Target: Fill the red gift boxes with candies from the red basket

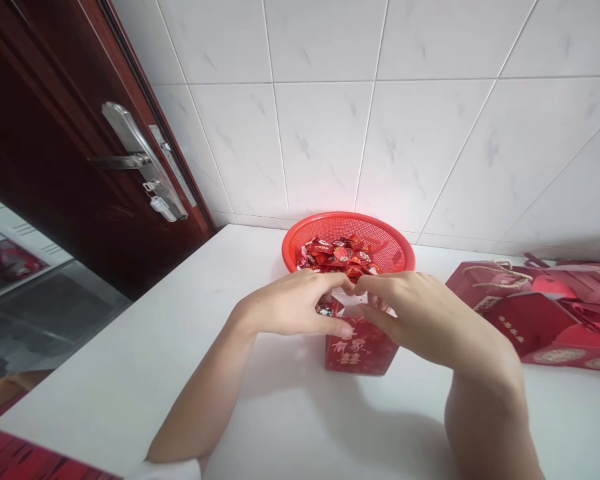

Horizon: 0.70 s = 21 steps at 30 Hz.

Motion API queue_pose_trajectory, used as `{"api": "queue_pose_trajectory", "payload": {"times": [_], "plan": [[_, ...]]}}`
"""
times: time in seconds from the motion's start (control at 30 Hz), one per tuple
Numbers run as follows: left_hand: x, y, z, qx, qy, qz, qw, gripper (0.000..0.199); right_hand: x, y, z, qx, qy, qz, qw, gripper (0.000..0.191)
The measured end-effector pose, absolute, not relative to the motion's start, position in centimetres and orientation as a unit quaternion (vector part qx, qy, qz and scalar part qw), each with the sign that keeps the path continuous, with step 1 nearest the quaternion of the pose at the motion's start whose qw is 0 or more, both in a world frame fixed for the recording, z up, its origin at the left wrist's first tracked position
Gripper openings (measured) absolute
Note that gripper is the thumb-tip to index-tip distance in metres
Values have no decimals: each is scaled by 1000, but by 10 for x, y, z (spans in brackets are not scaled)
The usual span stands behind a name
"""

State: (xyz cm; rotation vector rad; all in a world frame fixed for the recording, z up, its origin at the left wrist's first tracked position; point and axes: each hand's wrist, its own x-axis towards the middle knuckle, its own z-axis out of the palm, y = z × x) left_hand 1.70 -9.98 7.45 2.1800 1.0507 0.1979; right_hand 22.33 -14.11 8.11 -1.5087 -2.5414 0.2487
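A small red gift box (357, 353) with gold Chinese characters stands upright on the white table, its top flaps raised. My left hand (297, 303) curls over its left side, thumb on the front face and fingers at the back of the top. From the right, my right hand (405, 310) bends over the top, its fingertips partly hidden at the opening. Under my left palm shows a shiny wrapped candy (325, 309); whether it is held or lies in the box I cannot tell. Just behind is a red mesh basket (390, 240) with several red-wrapped candies (340, 255).
On the right lie several red gift boxes and bags (535, 320) with cord handles. A white tiled wall (325, 147) borders the table (195, 320) at the back. To the left is a dark red door (45, 100) with a metal handle and keys. Part of another person's arm (17, 390) shows at lower left.
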Motion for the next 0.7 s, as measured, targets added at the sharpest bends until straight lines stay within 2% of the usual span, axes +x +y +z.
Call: {"api": "queue_pose_trajectory", "payload": {"times": [0.13, 0.27, 0.37, 0.57, 0.7], "plan": [[20, -103, 73, 818, 407, 193, 358, 38, 226, -136, 87, -494, -844, 141, 151, 27], [25, -103, 67, 783, 416, 239, 396, 56, 227, -131, 90, -455, -825, 231, 244, 21], [29, -103, 64, 768, 421, 247, 415, 63, 226, -126, 91, -437, -823, 264, 249, 16], [36, -106, 64, 766, 417, 273, 406, 63, 231, -121, 93, -387, -841, 288, 246, 13], [34, -105, 65, 775, 409, 273, 396, 72, 238, -121, 93, -394, -836, 274, 266, 13]]}}
